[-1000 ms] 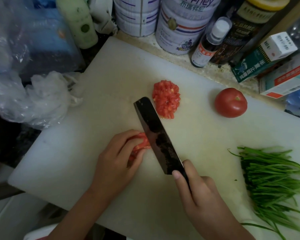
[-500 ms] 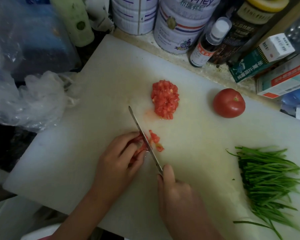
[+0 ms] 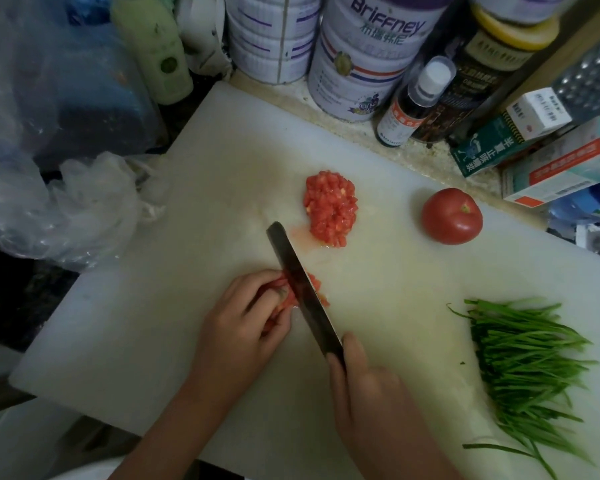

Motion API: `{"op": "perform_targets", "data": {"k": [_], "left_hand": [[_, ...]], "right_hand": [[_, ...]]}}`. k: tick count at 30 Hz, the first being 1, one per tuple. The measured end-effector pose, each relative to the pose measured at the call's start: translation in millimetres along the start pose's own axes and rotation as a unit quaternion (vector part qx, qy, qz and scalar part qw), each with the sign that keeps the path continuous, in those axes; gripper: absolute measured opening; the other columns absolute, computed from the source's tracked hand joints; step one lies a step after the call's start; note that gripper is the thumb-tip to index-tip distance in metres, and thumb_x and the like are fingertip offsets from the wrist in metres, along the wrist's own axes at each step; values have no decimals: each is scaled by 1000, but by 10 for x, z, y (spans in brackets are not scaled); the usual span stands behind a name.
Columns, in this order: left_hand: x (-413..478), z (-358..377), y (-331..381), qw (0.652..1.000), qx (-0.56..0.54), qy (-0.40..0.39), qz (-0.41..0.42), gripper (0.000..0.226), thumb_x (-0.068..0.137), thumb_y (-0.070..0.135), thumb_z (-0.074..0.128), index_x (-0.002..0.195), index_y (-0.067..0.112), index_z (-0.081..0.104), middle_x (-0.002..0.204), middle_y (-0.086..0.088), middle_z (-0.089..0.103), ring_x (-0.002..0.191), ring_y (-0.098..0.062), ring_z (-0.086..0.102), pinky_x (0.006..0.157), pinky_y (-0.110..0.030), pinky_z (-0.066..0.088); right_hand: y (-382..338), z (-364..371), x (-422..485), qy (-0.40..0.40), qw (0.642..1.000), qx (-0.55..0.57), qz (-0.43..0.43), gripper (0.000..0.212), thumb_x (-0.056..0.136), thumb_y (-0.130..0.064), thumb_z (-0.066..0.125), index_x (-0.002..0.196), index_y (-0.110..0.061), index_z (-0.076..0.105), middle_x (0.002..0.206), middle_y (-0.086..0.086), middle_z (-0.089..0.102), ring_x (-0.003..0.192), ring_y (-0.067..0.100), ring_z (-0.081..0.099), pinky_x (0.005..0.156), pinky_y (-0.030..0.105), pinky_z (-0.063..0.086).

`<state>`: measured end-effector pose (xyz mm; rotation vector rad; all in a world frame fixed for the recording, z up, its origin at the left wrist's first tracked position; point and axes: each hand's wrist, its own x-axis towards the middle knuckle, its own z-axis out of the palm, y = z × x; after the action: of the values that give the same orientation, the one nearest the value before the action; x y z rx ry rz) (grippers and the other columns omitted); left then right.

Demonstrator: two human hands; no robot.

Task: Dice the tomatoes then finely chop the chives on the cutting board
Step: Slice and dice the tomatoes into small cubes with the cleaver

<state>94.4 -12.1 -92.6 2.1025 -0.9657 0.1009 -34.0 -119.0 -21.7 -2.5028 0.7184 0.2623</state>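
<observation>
On the white cutting board [image 3: 187,237] my left hand [image 3: 243,327] holds a strip of tomato [image 3: 284,296] with curled fingertips. My right hand [image 3: 371,400] grips the handle of a dark cleaver [image 3: 302,292], whose blade stands against the tomato piece right beside my left fingers. A few cut bits [image 3: 317,287] lie on the blade's right side. A heap of diced tomato [image 3: 331,207] sits further back. A whole tomato [image 3: 451,216] rests at the right rear. A bundle of green chives [image 3: 530,368] lies at the board's right front.
Tins [image 3: 361,53], a small white-capped bottle [image 3: 413,102], a dark jar [image 3: 482,64] and cartons [image 3: 520,133] crowd the counter behind the board. Clear plastic bags [image 3: 73,202] lie at its left edge, with a green bottle [image 3: 153,46] behind them.
The cleaver went from tilted flat to edge-down through the tomato strip, leaving cut bits on its right. Now it tilts slightly, again beside my left fingers.
</observation>
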Motion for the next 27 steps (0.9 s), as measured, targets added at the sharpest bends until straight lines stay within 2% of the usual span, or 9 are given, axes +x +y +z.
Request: {"op": "perform_targets", "data": {"k": [1,3,6,9,13,16,18,22,27], "left_hand": [[1,-1,2,1000,0,0,1,9,82,6,69,85,-3,70,107,-12,67,96,-25,65,88,-29,51],[-1,5,-1,1000,0,-3,-2,10,83,7,70,85,-2,70,107,-12,67,96,-25,65,89,-29,51],[-20,15,-12,1000,-7,-6,-8,11,84,9,70,87,-2,70,109,-11,67,97,-24,64,89,-30,51],[-29,9,-12,1000,-17,-6,-13,11,83,9,70,88,-1,70,109,-9,66,99,-21,64,86,-32,52],[-29,0,-18,999,-37,-6,-23,14,86,14,65,91,2,71,110,-5,65,100,-18,64,83,-31,55],[-19,-16,-17,998,-55,-9,-25,16,87,17,63,92,4,71,112,-3,64,101,-16,64,85,-26,54],[-18,-25,-18,997,-65,-11,-29,15,86,17,64,92,5,70,113,-2,64,102,-15,64,88,-23,52],[-33,-28,-36,995,-86,-11,-44,12,85,15,69,95,7,69,114,1,62,105,-14,63,87,-33,54],[-42,-47,-18,996,-82,-9,-37,23,88,25,67,101,7,69,118,-3,59,112,-16,59,95,-33,51]], "right_hand": [[-18,7,76,6,1000,17,1,34,96,-50,16,117,-28,32,57,-7,39,71,30,59,52,33,27],[-50,48,304,55,996,19,-67,30,100,-36,26,122,-20,38,61,3,53,65,32,60,53,31,28],[-153,52,541,85,991,37,-96,28,100,-30,33,117,-11,44,71,14,64,68,38,60,54,35,33],[-74,49,357,64,995,43,-70,31,100,-35,28,122,-17,40,71,10,62,70,35,60,58,36,34],[40,10,42,4,999,41,-19,17,99,-37,29,107,-23,36,58,-6,41,55,19,47,55,30,30],[38,-81,133,4,998,53,-37,11,99,-38,30,97,-27,31,58,-3,44,52,16,43,57,33,35],[24,-137,243,9,996,70,-58,11,99,-37,31,97,-27,34,55,-3,45,50,17,45,51,31,35],[24,-196,303,27,990,118,-77,16,98,-38,35,87,-27,36,45,-6,42,41,15,37,42,22,25],[117,-236,127,25,986,154,-65,21,92,-49,33,89,-29,38,55,-4,49,48,16,43,46,18,25]]}}
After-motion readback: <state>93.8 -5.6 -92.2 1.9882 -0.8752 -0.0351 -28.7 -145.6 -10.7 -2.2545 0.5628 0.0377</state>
